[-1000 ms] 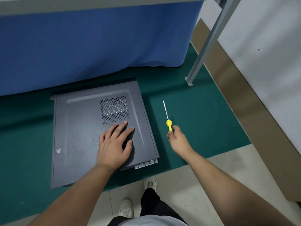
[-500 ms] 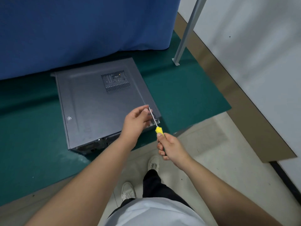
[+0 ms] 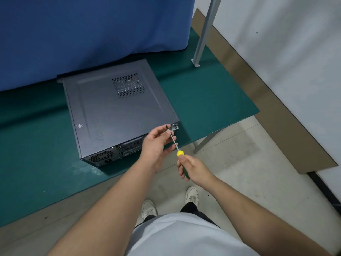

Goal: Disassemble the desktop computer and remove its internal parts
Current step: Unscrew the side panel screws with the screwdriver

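Note:
A dark grey desktop computer case [image 3: 118,115] lies flat on a green mat [image 3: 208,100], its side panel with a mesh vent facing up and its rear ports toward me. My right hand [image 3: 193,169] grips the green and yellow handle of a screwdriver [image 3: 175,145]. The shaft points up and left to the case's near right rear corner. My left hand [image 3: 156,143] pinches the shaft near its tip, right at that corner's metal tab. The tip itself is hidden by my fingers.
A blue cloth [image 3: 92,34] hangs behind the case. A grey metal leg [image 3: 203,34] stands on the mat at the back right, next to a white wall with a brown baseboard [image 3: 276,108]. My white shoes [image 3: 191,196] stand on the tiled floor below.
My left hand left the top panel and took hold of the screwdriver shaft. My right hand brought the screwdriver from the mat to the case's rear corner. The camera moved back toward the rear.

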Available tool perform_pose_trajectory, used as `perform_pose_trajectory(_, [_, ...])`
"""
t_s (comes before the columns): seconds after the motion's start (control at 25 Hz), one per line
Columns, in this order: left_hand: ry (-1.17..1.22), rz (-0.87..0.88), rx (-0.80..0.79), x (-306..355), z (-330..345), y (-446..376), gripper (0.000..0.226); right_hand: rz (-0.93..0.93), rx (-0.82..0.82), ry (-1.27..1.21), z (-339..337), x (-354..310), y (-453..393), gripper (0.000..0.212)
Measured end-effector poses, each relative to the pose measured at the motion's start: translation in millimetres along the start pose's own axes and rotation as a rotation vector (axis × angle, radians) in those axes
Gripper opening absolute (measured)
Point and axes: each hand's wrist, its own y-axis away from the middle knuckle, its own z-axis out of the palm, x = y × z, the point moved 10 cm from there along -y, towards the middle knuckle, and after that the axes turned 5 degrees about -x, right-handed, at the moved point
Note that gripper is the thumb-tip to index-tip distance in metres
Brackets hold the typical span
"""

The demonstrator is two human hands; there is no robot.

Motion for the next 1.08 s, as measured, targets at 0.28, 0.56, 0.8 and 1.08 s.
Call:
perform_pose_trajectory(0.28, [0.031,-0.065,0.124,-26.9,5.5,-16.1,0.016,-0.038,-0.039,0.176,-11.7,23.0,2.9,0.014])
perform_pose_trajectory(0.56, [0.125,-0.142,0.183,-46.9,9.5,-34.0,0.020,0.028,-0.037,0.086,-27.3,36.1,-5.1,0.025])
perform_pose_trajectory(0.8, [0.144,-0.163,0.223,-48.0,9.3,-44.8,0.020,0.093,-0.043,-0.015,-28.1,36.1,-14.6,0.025])
perform_pose_trajectory(1.08, [0.134,-0.162,0.223,-46.6,8.5,-48.7,0.015,0.100,-0.049,-0.045,-26.7,35.0,-16.1,0.022])
